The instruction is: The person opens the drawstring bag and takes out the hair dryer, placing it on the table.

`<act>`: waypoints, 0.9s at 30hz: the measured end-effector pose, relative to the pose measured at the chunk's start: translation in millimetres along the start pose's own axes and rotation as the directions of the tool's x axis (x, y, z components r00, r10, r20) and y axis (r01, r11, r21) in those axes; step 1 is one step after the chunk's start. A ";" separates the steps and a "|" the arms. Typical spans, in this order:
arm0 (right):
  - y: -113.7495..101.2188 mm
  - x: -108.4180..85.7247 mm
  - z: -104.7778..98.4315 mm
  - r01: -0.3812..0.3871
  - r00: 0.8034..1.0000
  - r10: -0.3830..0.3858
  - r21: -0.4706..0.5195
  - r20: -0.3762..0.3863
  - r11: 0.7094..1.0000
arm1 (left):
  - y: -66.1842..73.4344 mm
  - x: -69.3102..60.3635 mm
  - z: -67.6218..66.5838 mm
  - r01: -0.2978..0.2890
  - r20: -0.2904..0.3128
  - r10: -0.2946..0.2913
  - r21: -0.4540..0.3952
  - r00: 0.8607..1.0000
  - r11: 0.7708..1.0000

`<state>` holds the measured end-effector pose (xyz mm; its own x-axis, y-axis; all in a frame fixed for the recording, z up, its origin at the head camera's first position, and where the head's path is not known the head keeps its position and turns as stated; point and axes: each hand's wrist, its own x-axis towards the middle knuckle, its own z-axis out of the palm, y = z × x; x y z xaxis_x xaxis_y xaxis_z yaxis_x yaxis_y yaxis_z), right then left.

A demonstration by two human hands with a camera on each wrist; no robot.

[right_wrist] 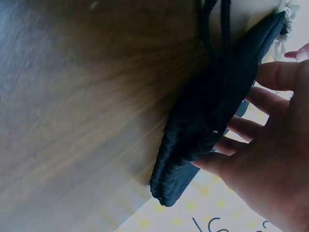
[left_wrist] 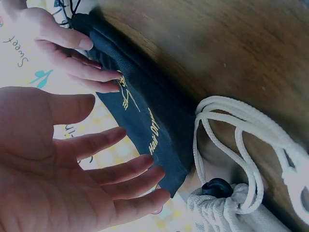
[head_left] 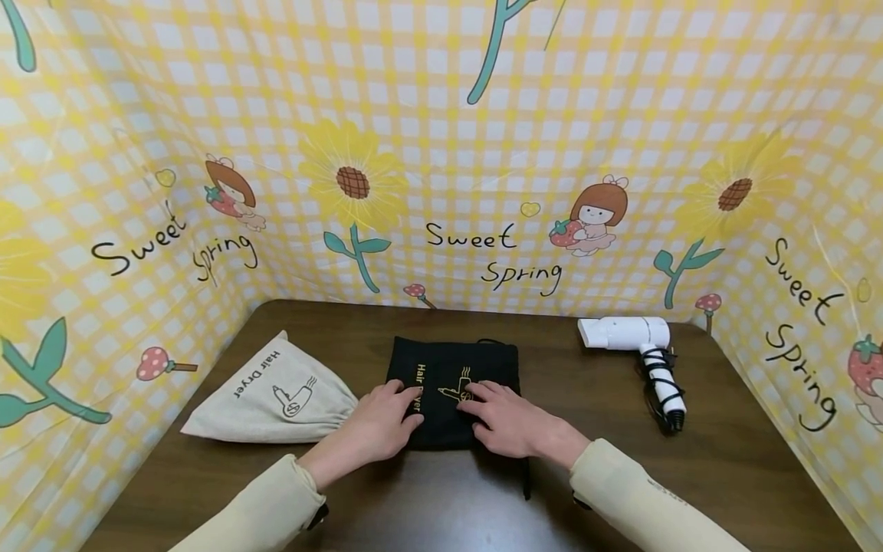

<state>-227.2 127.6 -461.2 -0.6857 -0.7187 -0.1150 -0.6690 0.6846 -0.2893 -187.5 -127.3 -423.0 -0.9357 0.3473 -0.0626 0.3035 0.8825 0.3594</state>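
Note:
A black drawstring pouch with gold "Hair Dryer" lettering and a hair dryer outline lies flat at the middle of the table. My left hand is over its left edge, fingers spread and slightly bent; the left wrist view shows the palm with nothing in it. Whether those fingertips touch the cloth, I cannot tell. From the right, my right hand rests its fingertips on the pouch near the printed outline. In the right wrist view its fingers lie against the gathered, corded end of the pouch.
A beige "Hair Dryer" drawstring bag lies left, its gathered neck beside my left forearm, with white cords. A white hair dryer, black cord wound round its handle, lies at the right rear. Yellow checked cloth walls the brown table.

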 end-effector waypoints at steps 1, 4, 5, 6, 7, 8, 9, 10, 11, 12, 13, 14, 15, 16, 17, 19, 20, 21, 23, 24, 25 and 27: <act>0.1 -0.1 0.2 0.000 1.000 0.000 -0.007 0.001 1.000 | 0.0 0.2 -0.1 0.000 -0.002 0.000 -0.001 1.000 1.000; 0.2 -1.1 0.9 -0.001 1.000 0.001 -0.022 0.010 1.000 | 0.5 0.5 0.0 0.002 -0.001 -0.002 -0.007 1.000 1.000; 0.1 -1.4 1.0 -0.001 1.000 0.001 -0.023 0.012 1.000 | 0.6 0.5 0.2 0.002 0.001 -0.002 -0.008 1.000 1.000; 0.2 -1.6 1.2 0.000 1.000 0.001 -0.024 0.014 1.000 | 0.7 0.5 0.2 0.003 0.003 -0.003 -0.010 1.000 1.000; 0.1 -1.9 1.2 0.000 1.000 0.000 -0.022 0.014 1.000 | 0.9 0.6 0.4 0.003 0.004 -0.003 -0.011 1.000 1.000; 0.1 -2.0 1.1 0.001 1.000 -0.001 -0.019 0.014 1.000 | 1.1 0.6 0.6 0.003 0.005 -0.003 -0.011 1.000 1.000; 0.0 -2.1 1.0 0.001 1.000 -0.001 -0.016 0.013 1.000 | 1.2 0.8 0.6 0.004 0.006 -0.003 -0.011 1.000 1.000; 0.1 -2.0 0.8 0.001 1.000 -0.001 -0.014 0.012 1.000 | 1.3 1.1 0.6 0.003 0.006 -0.003 -0.009 1.000 1.000; 0.3 -1.8 0.8 0.002 1.000 -0.002 -0.013 0.011 1.000 | 1.5 1.3 0.6 0.003 0.007 -0.003 -0.007 1.000 1.000; 0.5 -1.7 0.6 0.002 1.000 -0.002 -0.012 0.011 1.000 | 1.8 1.6 0.7 0.002 0.008 -0.002 -0.004 1.000 1.000; 0.6 -2.0 0.6 0.003 1.000 -0.003 -0.011 0.010 1.000 | 2.3 1.5 0.9 0.002 0.011 -0.002 -0.003 1.000 1.000; 0.8 -2.2 0.7 0.003 1.000 -0.003 -0.010 0.009 1.000 | 2.8 1.3 1.3 0.001 0.017 -0.001 0.000 1.000 1.000; 1.0 -2.5 0.8 0.002 1.000 -0.002 -0.009 0.008 1.000 | 3.0 1.2 1.8 -0.002 0.021 0.002 0.002 1.000 1.000; 1.3 -2.6 1.0 0.001 1.000 -0.001 -0.007 0.007 1.000 | 3.4 1.0 2.5 -0.004 0.024 0.004 0.003 1.000 1.000; 1.4 -3.0 1.1 -0.003 1.000 0.003 -0.007 0.006 1.000 | 3.7 0.7 3.2 -0.009 0.027 0.008 0.004 1.000 1.000; 1.8 -3.8 1.2 -0.015 1.000 0.015 -0.005 0.003 1.000 | 4.1 0.1 4.4 -0.016 0.027 0.016 0.003 1.000 1.000; 1.8 -4.3 1.2 -0.021 1.000 0.021 -0.005 0.001 1.000 | 4.1 -0.2 5.1 -0.020 0.024 0.020 0.003 1.000 1.000; 2.0 -4.8 1.2 -0.029 1.000 0.029 -0.005 -0.001 1.000 | 4.1 -0.2 5.5 -0.024 0.019 0.024 0.003 1.000 1.000; 2.1 -6.0 1.3 -0.045 0.999 0.045 -0.005 -0.005 0.999 | 4.6 -0.6 5.9 -0.027 0.013 0.027 0.005 1.000 1.000; 2.2 -6.8 1.5 -0.052 0.999 0.052 -0.006 -0.007 0.999 | 4.8 -0.8 6.1 -0.028 0.011 0.028 0.005 1.000 1.000; 2.4 -7.4 1.9 -0.058 0.998 0.058 -0.010 -0.008 0.998 | 5.0 -0.9 6.3 -0.030 0.012 0.029 0.005 0.999 1.000; 2.8 -8.7 2.9 -0.068 0.998 0.068 -0.013 -0.010 0.998 | 5.7 -1.6 6.9 -0.032 0.015 0.032 0.003 0.999 0.999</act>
<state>-222.3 135.5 -463.8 -0.7322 -0.6696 -0.1248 -0.6247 0.7332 -0.2687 -183.0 -120.7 -427.3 -0.9226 0.3802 -0.0652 0.3339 0.8718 0.3585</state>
